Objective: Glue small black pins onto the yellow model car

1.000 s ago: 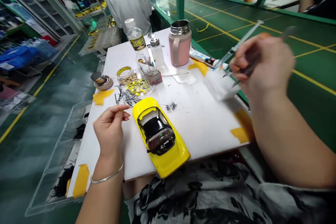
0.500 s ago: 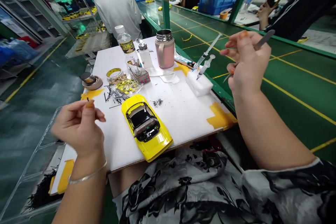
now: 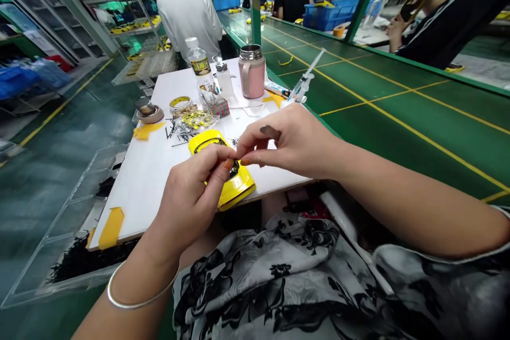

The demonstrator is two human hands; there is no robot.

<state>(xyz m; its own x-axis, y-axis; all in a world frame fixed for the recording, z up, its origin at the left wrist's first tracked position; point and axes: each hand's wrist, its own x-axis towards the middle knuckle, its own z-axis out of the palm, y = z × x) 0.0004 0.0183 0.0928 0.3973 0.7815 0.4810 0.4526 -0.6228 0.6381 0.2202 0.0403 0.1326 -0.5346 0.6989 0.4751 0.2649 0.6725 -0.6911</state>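
Yellow toy car (image 3: 236, 191) lies on the white board (image 3: 135, 212), near its front edge, and the hands hide much of it. Left of the board sits a clear plastic tray (image 3: 67, 234) with black bits in it. A strip of yellow tape (image 3: 111, 228) holds down the board's front left corner. Toward the back of the board is a small dish with a roll (image 3: 149, 114) on it. Next to that is a clear bag of small yellow parts (image 3: 191, 122), with thin black pins (image 3: 171, 130) just in front of it.

The left hand (image 3: 187, 202) is closed above the car, with its fingers curled in. A thin silver bangle (image 3: 135, 297) circles that wrist. The right hand (image 3: 295, 141) comes in from the right, with finger and thumb pinched together. Its fingertips (image 3: 241, 162) almost touch the left hand's, just above the car. I cannot tell if something tiny is held there.

At the back of the board stand a water bottle (image 3: 199, 58), a small clear bottle (image 3: 224, 77) and a pink mug (image 3: 252, 78). Right of the mug, a syringe (image 3: 305, 81) points up at the board's edge.
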